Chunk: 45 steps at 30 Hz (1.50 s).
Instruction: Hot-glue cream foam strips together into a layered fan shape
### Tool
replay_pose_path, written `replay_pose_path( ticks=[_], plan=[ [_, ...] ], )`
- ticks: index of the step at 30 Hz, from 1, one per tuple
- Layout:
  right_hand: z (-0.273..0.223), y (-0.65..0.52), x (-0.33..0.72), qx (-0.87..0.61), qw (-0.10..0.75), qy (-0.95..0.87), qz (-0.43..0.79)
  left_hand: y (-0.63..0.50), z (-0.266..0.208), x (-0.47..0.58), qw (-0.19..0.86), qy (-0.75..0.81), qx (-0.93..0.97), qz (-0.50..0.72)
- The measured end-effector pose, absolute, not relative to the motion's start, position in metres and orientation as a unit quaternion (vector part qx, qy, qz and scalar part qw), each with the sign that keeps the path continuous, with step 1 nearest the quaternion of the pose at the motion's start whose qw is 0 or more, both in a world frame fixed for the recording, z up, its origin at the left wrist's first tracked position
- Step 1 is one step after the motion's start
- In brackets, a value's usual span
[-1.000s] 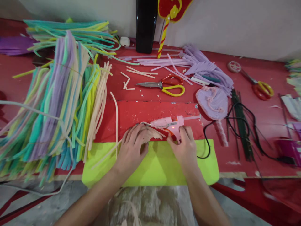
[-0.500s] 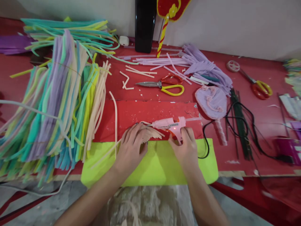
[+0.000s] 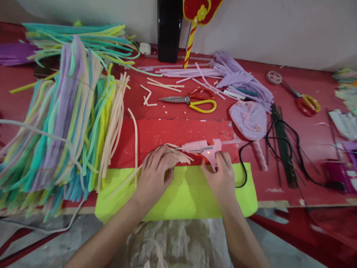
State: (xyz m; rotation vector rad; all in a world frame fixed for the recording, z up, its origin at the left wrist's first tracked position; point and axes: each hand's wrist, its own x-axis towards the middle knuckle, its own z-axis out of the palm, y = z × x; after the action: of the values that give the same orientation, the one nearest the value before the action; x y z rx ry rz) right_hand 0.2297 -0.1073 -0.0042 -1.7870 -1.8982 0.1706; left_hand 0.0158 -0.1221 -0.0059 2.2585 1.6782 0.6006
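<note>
My right hand (image 3: pixel 220 178) grips the handle of a pink hot glue gun (image 3: pixel 196 146), whose small light glows. The nozzle points left and reaches the fingertips of my left hand (image 3: pixel 154 175). Those left fingers are closed over a flat fan of cream pipe cleaners (image 3: pixel 180 157), partly hidden beneath them. A long cream strand sticks out at the lower left of the hand. Both hands are over the edge between a red board (image 3: pixel 167 130) and a bright yellow-green sheet (image 3: pixel 186 201).
Scissors (image 3: pixel 192 99) lie behind the board, with another pair (image 3: pixel 304 102) farther right. Bundled pastel pipe cleaners (image 3: pixel 64 123) fill the left. A lilac fan-shaped piece (image 3: pixel 248 121) and green stems (image 3: pixel 284 149) lie right, near a black cord (image 3: pixel 299 149). A black upright object (image 3: pixel 169 29) stands behind.
The whole view has shifted slightly, so things appear a little farther left. Both hands keep almost the same pose, with the glue gun still held against the cream pipe cleaners.
</note>
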Motion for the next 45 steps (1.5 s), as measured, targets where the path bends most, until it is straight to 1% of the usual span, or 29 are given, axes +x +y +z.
replay_pose_path(
  ticks=[18, 45],
  plan=[
    [-0.004, -0.112, 0.236, -0.679, 0.247, -0.688, 0.072, -0.123, -0.008, 0.015, 0.143, 0.584, 0.774, 0.198],
    [-0.007, -0.123, 0.249, -0.685, 0.258, -0.679, 0.056, -0.123, -0.007, 0.015, 0.14, 0.579, 0.777, 0.204]
  ],
)
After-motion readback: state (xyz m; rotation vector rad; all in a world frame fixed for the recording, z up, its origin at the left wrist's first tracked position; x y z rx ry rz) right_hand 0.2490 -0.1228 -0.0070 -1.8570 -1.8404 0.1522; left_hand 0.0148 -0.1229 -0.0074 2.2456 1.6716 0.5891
